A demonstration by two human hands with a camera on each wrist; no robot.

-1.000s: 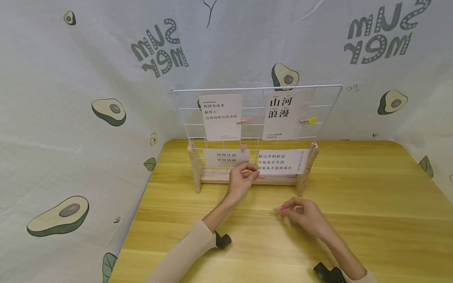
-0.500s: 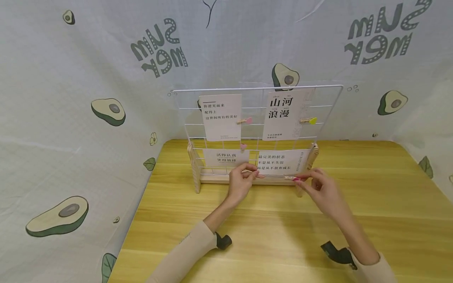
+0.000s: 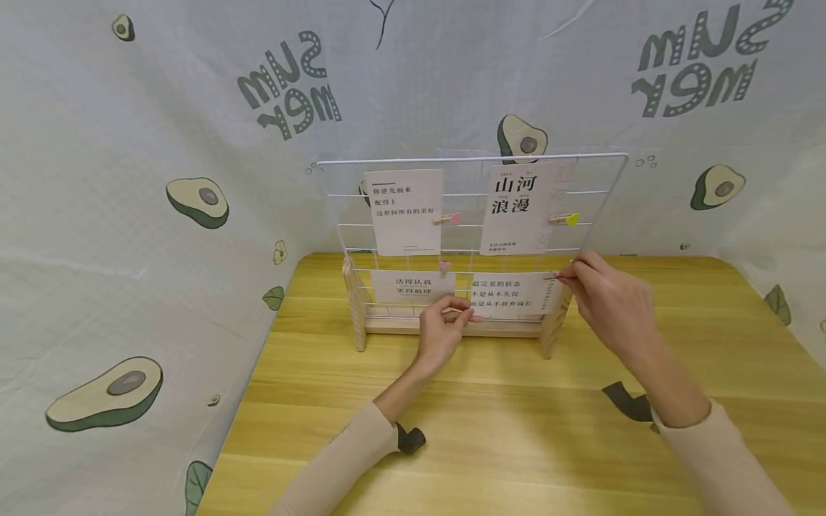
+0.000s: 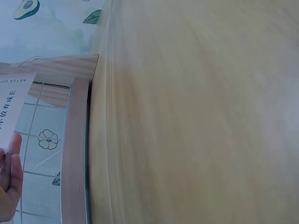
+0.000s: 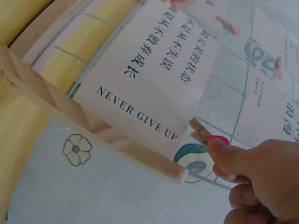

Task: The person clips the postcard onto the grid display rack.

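Observation:
My left hand (image 3: 442, 331) pinches the lower left corner of a white printed card (image 3: 502, 294), which stands against the lower right of a white wire grid (image 3: 396, 228). At that card's upper right corner, my right hand (image 3: 613, 304) pinches a small wooden clothespin (image 5: 199, 131) with a pink end between thumb and forefinger. In the right wrist view the peg's tip lies beside the card's corner; whether it bites the card I cannot tell. Only a few left fingers (image 4: 14, 175) show in the left wrist view, at the card's edge.
Two upright cards hang above, one with a pink heart clothespin (image 3: 450, 219), one with a yellow heart clothespin (image 3: 568, 219). Lower left is another card (image 3: 395, 284) under a pink heart peg (image 3: 444, 267). Wooden feet (image 3: 353, 308) carry the grid on the wooden table (image 3: 477, 444).
My right hand has moved up and right with the clothespin, from above the table to the card's upper right corner. The left hand has stayed at the card's lower left corner.

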